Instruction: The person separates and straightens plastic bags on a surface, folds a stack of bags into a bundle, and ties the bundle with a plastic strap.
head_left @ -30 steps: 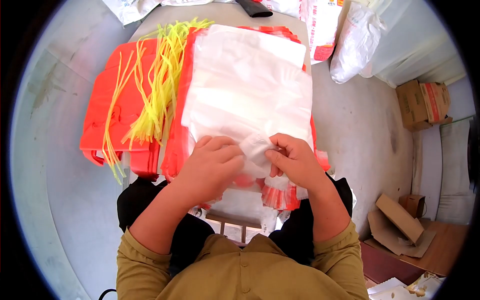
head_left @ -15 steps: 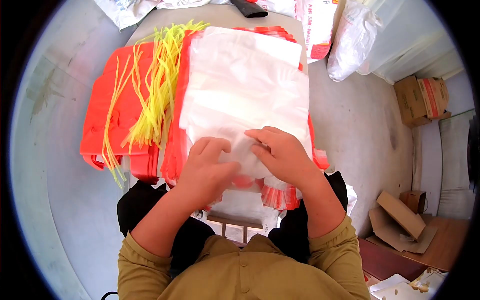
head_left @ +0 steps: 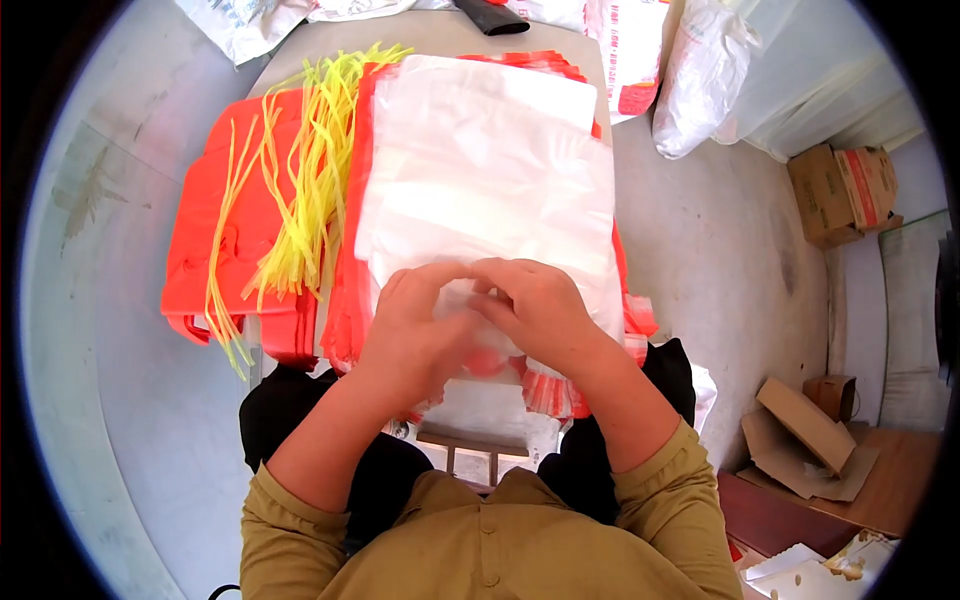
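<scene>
A thick stack of whitish, see-through plastic bags (head_left: 490, 170) with red edges lies in front of me. Over its near end my left hand (head_left: 415, 330) is curled, its thumb side blurred by motion. Bent inward from the other side, my right hand (head_left: 535, 310) has thumb and forefinger close together at the film. The fingertips of both hands meet above the top bag, and thin plastic shows between them. Exactly how each pinch sits on the film is partly hidden. Gathered red-and-white bag ends (head_left: 552, 392) hang at the near edge.
Yellow strips (head_left: 320, 170) lie left of the stack, across folded red bags (head_left: 225, 215). White sacks (head_left: 700, 80) stand beyond the table's far right. Cardboard boxes (head_left: 840, 195) are against the right wall, and an opened carton (head_left: 805, 440) lies lower right.
My hands have come together: the right moved left, and the left fingers reach toward it until the fingertips meet. The stack stays in place.
</scene>
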A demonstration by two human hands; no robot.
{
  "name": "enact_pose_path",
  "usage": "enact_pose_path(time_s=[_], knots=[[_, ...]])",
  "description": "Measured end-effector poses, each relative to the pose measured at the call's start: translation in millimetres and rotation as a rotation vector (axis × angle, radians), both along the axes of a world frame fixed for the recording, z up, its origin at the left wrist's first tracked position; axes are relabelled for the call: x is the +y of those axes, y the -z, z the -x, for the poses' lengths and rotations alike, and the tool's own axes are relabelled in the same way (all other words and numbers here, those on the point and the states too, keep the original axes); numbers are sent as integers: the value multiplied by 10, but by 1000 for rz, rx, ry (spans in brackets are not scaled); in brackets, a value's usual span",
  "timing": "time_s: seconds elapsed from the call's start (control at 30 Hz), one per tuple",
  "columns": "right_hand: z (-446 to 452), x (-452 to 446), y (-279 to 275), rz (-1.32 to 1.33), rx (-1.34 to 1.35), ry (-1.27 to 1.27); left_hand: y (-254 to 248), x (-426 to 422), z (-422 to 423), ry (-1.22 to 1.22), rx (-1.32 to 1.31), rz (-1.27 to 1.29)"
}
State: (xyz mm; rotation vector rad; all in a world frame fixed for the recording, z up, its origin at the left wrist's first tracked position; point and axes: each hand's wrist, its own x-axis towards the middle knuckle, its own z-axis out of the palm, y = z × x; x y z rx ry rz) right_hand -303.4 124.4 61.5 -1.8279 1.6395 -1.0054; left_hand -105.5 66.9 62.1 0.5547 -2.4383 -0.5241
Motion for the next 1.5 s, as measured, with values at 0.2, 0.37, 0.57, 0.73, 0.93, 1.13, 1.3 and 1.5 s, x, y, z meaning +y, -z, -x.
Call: enact_pose_path(time_s=[0.2, 0.37, 0.57, 0.73, 0.93, 1.13, 1.3, 1.5], knots=[[57, 69, 0, 76, -97, 73, 121, -123, 76, 15, 62, 4], [130, 209, -137, 295, 132, -207, 161, -173, 160, 1, 35, 12], [100, 252, 117, 444, 497, -294, 157, -183, 201, -41, -12, -18], [113, 286, 124, 478, 544, -246, 139, -199, 92, 38, -38, 71], [94, 319, 92, 479, 581, -177, -22, -155, -52, 58, -180, 181], [83, 286, 33, 414, 498, -159, 35, -181, -82, 59, -175, 204], [91, 255, 1, 456, 495, -118, 14, -191, -70, 36, -112, 197], [77, 259, -29, 449, 543, -90, 43, -181, -37, -17, -83, 234]])
